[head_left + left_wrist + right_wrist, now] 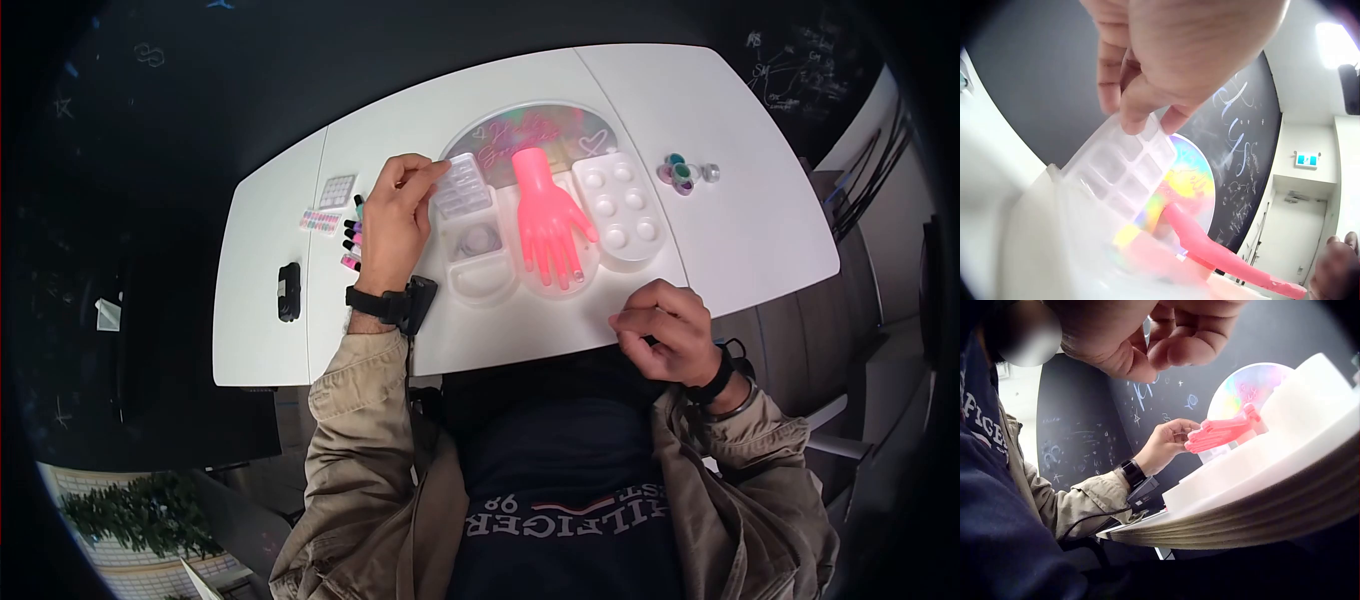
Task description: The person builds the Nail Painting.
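Note:
At the back left of a white nail-art station, my left hand (pixel 395 225) pinches the top edge of a clear compartment tray (pixel 463 187). In the left wrist view the thumb lies over that edge of the tray (pixel 1113 169). A glossy pink model hand (pixel 547 215) lies in the middle of the station, fingers toward me, with one silvery nail at a fingertip. My right hand (pixel 668 330) hovers by the table's front edge, fingers loosely curled. Nothing shows between its fingers (pixel 1179 350) in the right wrist view.
A white palette with round wells (pixel 622 210) forms the station's right side, and an iridescent round panel (pixel 490 135) stands behind. Small round pots (pixel 683 180) sit at right. Polish bottles (pixel 352 243), a nail sheet (pixel 320 221) and a black case (pixel 289 291) lie at left.

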{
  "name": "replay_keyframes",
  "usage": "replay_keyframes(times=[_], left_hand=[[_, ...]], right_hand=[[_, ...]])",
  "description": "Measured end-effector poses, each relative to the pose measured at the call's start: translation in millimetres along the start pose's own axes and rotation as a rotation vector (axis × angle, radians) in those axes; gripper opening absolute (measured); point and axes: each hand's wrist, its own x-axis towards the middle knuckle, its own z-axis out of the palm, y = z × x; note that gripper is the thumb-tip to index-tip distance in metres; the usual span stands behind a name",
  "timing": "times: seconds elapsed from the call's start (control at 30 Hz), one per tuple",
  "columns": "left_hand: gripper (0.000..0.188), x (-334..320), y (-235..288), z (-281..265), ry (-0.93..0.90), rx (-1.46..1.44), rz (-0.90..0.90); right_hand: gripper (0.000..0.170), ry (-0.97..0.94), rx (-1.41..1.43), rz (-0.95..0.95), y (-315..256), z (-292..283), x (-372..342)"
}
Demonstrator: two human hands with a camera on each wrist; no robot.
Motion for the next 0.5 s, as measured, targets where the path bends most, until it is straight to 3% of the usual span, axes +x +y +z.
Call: replay_keyframes(times=[0.2,0.3,0.47,0.5], left_hand=[[0.047,2,0,-9,0.008,-0.026,0.008],[0.053,6,-4,-21,0.1,-0.045,-0.031],[0.055,13,-81,-55,0.226,-0.004,-0.257],[0.047,18,-97,-61,0.259,0.036,-0.336]], right_hand=[[0.026,0.001,-0.002,-0.006,0,-1,1],[0.025,0.01,-0.02,-0.023,-1,-5,2],[0.024,0.049,-0.06,-0.037,-3,-15,7],[0.024,0.053,-0.065,-0.035,-3,-16,7]])
